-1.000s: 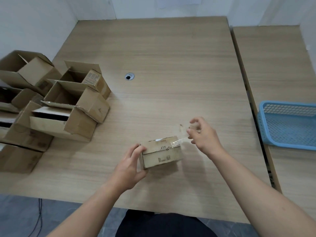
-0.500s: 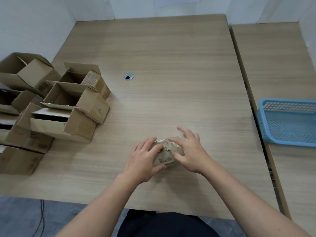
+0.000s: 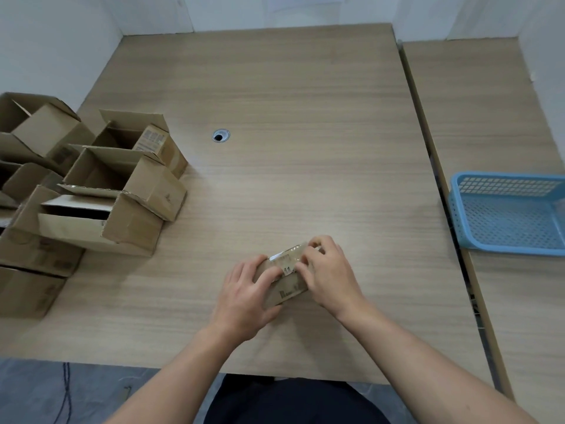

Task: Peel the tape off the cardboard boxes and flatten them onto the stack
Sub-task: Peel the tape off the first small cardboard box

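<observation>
Cardboard box (image 3: 287, 290) lay gripped in the left hand (image 3: 244, 296) while the right hand (image 3: 330, 276) pinched its tape (image 3: 286, 255), mid-peel I judged, needing a steady pull next.

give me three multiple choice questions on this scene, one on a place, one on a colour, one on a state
1. Where is the pile of open boxes?
A) on the left side of the table
B) on a shelf
C) on the floor

2. What colour is the basket?
A) red
B) blue
C) green

3. What is the state of the small box?
A) lying untouched
B) flattened on a stack
C) held in both hands

Answers: 1 A, the pile stands at the table's left edge; 2 B, its mesh walls are blue; 3 C, the left hand and right hand grip it.
</observation>
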